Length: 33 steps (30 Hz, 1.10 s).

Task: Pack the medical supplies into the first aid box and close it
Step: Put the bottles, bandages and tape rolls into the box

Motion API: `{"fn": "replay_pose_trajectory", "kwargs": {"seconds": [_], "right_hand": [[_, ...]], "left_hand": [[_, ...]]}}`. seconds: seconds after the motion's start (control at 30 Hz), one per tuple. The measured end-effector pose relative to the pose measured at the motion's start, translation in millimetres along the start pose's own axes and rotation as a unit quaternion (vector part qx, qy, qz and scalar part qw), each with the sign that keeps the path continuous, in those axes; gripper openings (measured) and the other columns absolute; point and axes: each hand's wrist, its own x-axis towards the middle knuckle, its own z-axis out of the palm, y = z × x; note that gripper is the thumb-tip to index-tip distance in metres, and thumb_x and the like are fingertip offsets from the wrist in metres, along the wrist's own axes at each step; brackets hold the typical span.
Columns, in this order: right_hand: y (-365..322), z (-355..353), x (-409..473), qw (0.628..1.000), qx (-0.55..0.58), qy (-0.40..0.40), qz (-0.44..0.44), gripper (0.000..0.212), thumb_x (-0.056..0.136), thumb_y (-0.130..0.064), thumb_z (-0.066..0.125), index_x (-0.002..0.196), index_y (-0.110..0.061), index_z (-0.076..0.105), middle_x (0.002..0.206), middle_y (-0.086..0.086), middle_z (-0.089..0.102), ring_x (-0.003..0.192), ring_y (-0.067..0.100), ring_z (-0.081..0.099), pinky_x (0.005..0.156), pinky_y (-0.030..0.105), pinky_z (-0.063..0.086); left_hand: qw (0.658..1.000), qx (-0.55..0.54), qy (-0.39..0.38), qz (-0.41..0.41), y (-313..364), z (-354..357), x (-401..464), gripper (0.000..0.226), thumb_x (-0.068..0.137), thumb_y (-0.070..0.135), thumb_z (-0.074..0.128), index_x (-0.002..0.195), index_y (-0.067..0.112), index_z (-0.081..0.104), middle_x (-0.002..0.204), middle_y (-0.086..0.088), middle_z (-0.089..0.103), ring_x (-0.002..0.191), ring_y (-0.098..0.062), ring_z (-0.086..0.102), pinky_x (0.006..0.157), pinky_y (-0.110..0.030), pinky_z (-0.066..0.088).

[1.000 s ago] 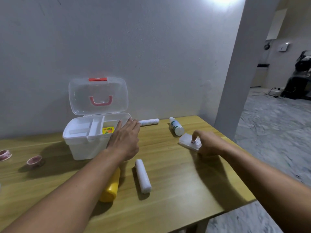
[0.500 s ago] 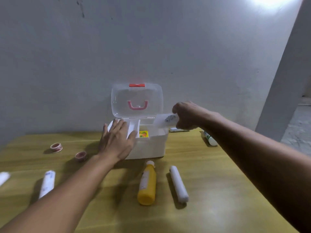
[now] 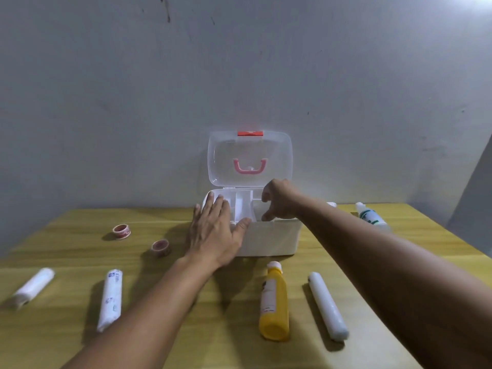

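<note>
The white first aid box (image 3: 269, 241) stands at the back of the wooden table, its clear lid (image 3: 250, 158) with the pink handle upright against the wall. My left hand (image 3: 215, 230) lies flat on the box's left side, fingers apart and thumb over the front rim. My right hand (image 3: 279, 201) reaches down into the right compartment, and its fingertips hide whatever it holds. In front of the box lie a yellow bottle (image 3: 274, 302) and a white roll (image 3: 327, 306).
Two more white rolls (image 3: 110, 299) (image 3: 33, 286) lie at the front left. Two pink tape rolls (image 3: 121, 231) (image 3: 160, 247) sit left of the box. A white bottle with green print (image 3: 370, 217) lies at the right, near the table's edge. The grey wall is close behind.
My right hand lifted a flat white packet from the table's right side, carried it over the box and has now dipped into the right compartment. My view swung left.
</note>
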Motion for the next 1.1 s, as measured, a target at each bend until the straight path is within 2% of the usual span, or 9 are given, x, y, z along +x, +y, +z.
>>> {"fn": "replay_pose_trajectory", "kwargs": {"seconds": [0.23, 0.33, 0.43, 0.57, 0.7, 0.8, 0.97, 1.03, 1.1], "right_hand": [[6.1, -1.7, -5.6, 0.997, 0.06, 0.05, -0.015, 0.046, 0.069, -0.022, 0.084, 0.108, -0.004, 0.068, 0.108, 0.012, 0.07, 0.093, 0.026, 0.065, 0.082, 0.033, 0.056], [24.2, -19.9, -16.2, 0.986, 0.094, 0.139, -0.004, 0.034, 0.074, -0.017, 0.08, 0.105, -0.004, 0.071, 0.106, 0.011, 0.073, 0.095, 0.026, 0.068, 0.088, 0.036, 0.055], [62.3, -35.3, -28.9, 0.968, 0.11, 0.221, 0.039, 0.019, 0.074, -0.008, 0.076, 0.09, 0.0, 0.075, 0.093, 0.016, 0.075, 0.089, 0.032, 0.07, 0.085, 0.042, 0.057], [129.2, -39.9, -50.6, 0.974, 0.014, 0.162, 0.156, 0.017, 0.076, -0.012, 0.07, 0.09, -0.004, 0.075, 0.096, 0.017, 0.075, 0.092, 0.037, 0.067, 0.081, 0.041, 0.057], [174.6, -29.0, -68.6, 0.963, -0.038, 0.084, 0.253, 0.031, 0.077, -0.024, 0.065, 0.101, -0.006, 0.067, 0.105, 0.016, 0.07, 0.093, 0.036, 0.063, 0.073, 0.035, 0.054], [181.5, -21.2, -75.5, 0.961, -0.015, 0.053, 0.271, 0.026, 0.086, -0.029, 0.058, 0.1, -0.008, 0.057, 0.106, 0.017, 0.064, 0.087, 0.033, 0.054, 0.069, 0.032, 0.044], [191.0, -11.2, -75.3, 0.946, 0.017, 0.12, 0.302, 0.036, 0.084, -0.029, 0.061, 0.112, -0.008, 0.055, 0.11, 0.017, 0.061, 0.1, 0.036, 0.057, 0.071, 0.032, 0.042], [188.7, -14.4, -74.6, 0.935, 0.035, 0.127, 0.329, 0.033, 0.077, -0.025, 0.069, 0.1, -0.007, 0.056, 0.101, 0.016, 0.06, 0.09, 0.034, 0.055, 0.068, 0.032, 0.042], [183.6, -21.7, -72.8, 0.906, 0.141, 0.129, 0.378, 0.029, 0.07, -0.018, 0.074, 0.087, -0.004, 0.057, 0.091, 0.015, 0.057, 0.083, 0.032, 0.057, 0.069, 0.035, 0.052]], "left_hand": [[0.999, 0.006, -0.017, -0.029, 7.9, -8.9, -1.0, 0.073, 0.092, 0.059, 0.029, 0.146, 0.009, 0.03, 0.16, -0.003, 0.02, 0.149, -0.018, 0.001, 0.118, -0.053, -0.002], [0.999, 0.019, 0.016, -0.026, 27.3, -16.9, 1.5, 0.073, 0.088, 0.056, 0.029, 0.142, 0.009, 0.034, 0.157, -0.004, 0.026, 0.149, -0.021, 0.006, 0.116, -0.057, 0.0], [0.999, 0.002, 0.027, 0.047, 61.3, -13.5, 6.1, 0.061, 0.091, 0.046, 0.033, 0.139, 0.008, 0.038, 0.154, -0.004, 0.032, 0.149, -0.021, 0.008, 0.119, -0.051, 0.004], [0.992, -0.001, -0.011, 0.128, 103.9, 3.9, 15.6, 0.054, 0.096, 0.039, 0.035, 0.14, 0.008, 0.036, 0.155, -0.005, 0.032, 0.148, -0.021, 0.011, 0.12, -0.047, 0.007], [0.992, 0.021, -0.037, 0.115, 126.6, 15.7, 28.3, 0.054, 0.099, 0.04, 0.028, 0.141, 0.007, 0.035, 0.154, -0.008, 0.032, 0.148, -0.022, 0.01, 0.119, -0.048, 0.008], [0.992, 0.044, -0.061, 0.099, 132.2, 22.0, 36.1, 0.055, 0.099, 0.04, 0.025, 0.143, 0.006, 0.031, 0.156, -0.009, 0.028, 0.149, -0.023, 0.008, 0.12, -0.05, 0.006], [0.99, 0.085, -0.068, 0.092, 130.2, 30.6, 35.5, 0.054, 0.101, 0.037, 0.023, 0.146, 0.007, 0.024, 0.159, -0.009, 0.022, 0.149, -0.022, 0.007, 0.119, -0.052, 0.006], [0.989, 0.093, -0.068, 0.091, 130.3, 30.5, 35.7, 0.054, 0.101, 0.037, 0.023, 0.146, 0.007, 0.025, 0.159, -0.009, 0.022, 0.149, -0.022, 0.006, 0.119, -0.053, 0.004], [0.989, 0.085, -0.077, 0.091, 131.9, 28.8, 36.1, 0.057, 0.1, 0.041, 0.024, 0.146, 0.007, 0.025, 0.159, -0.009, 0.021, 0.149, -0.022, 0.005, 0.119, -0.053, 0.003]]}}
